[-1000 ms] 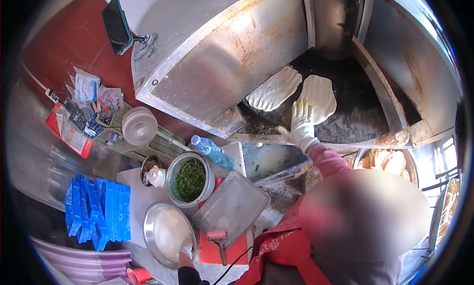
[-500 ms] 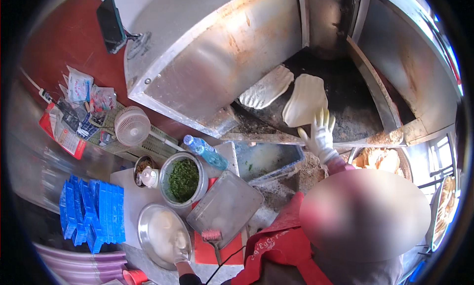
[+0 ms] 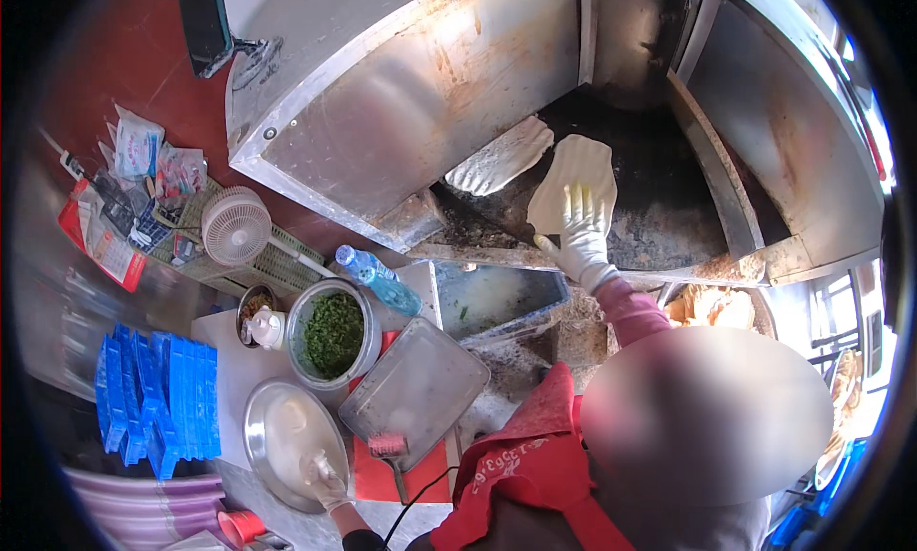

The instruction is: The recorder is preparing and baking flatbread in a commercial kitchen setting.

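Observation:
My right hand (image 3: 583, 243) wears a pale glove with yellowish fingertips. Its spread fingers lie flat over the lower part of a long, flat sheet of dough (image 3: 573, 169), which rests on a dark oven floor (image 3: 659, 207). Left of it lies a second, ridged dough sheet (image 3: 501, 158). Down at the lower left, my left hand (image 3: 328, 484), also gloved, reaches into a round metal basin (image 3: 252, 446) holding something whitish, with a pale round shape in it. Its fingers blend into the white contents, so their grip cannot be made out.
Near the basin are a pot of chopped greens (image 3: 332, 335), a metal tray (image 3: 411, 389), a red-bristled brush (image 3: 390, 448) and blue bottles (image 3: 392, 291). A water trough (image 3: 497, 303) sits below the oven edge. Blue plastic racks (image 3: 158, 398) stand left; flatbreads (image 3: 712, 307) fill a basket right.
The view has shifted a little. My right hand has moved left from the dough's lower right edge and now lies over its lower middle. My left hand stays in the basin.

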Available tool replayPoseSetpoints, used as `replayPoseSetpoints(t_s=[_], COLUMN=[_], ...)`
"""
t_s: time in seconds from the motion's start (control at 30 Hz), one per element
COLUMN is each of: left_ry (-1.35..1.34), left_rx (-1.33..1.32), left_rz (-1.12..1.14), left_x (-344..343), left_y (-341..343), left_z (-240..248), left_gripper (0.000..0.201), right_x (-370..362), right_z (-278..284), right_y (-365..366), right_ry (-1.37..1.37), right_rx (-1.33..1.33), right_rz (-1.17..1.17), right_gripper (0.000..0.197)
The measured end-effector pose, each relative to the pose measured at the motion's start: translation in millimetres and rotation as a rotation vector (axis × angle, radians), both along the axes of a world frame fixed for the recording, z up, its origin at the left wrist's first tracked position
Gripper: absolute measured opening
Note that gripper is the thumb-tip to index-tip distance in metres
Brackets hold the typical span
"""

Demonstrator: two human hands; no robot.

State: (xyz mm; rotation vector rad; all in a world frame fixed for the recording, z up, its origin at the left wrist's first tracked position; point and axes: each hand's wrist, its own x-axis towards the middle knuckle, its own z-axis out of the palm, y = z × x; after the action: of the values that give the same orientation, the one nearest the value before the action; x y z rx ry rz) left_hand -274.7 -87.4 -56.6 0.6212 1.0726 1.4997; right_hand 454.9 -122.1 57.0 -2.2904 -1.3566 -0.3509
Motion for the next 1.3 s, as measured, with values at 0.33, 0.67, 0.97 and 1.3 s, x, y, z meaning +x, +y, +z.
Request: replayPoseSetpoints(t_s=[0.33, 0.67, 0.97, 1.3], left_ry=[-0.005, -0.042, -0.059, -0.165], left_rx=[-0.040, 0.035, 0.005, 0.044], left_rz=[0.026, 0.066, 0.162, 0.138], left_x=[-11.7, -29.3, -1.9, 5.6], left_y=[2.5, -8.8, -11.5, -14.4], left_z=[-10.6, -20.3, -2.7, -0.6], left_gripper=[0.042, 0.043, 0.044, 0.049], right_x=[68.3, 137.6, -10.8, -45.1], right_z=[-30.0, 1.0, -5.4, -13.3], right_y=[22.0, 63.2, 1.7, 52.4], right_ry=[-0.085, 0.109, -0.156, 0.022], right_rx=[0.043, 0.073, -0.131, -0.249], right_rz=[-0.029, -0.022, 0.095, 0.075], right_gripper=[0.098, 0.084, 0.108, 0.109])
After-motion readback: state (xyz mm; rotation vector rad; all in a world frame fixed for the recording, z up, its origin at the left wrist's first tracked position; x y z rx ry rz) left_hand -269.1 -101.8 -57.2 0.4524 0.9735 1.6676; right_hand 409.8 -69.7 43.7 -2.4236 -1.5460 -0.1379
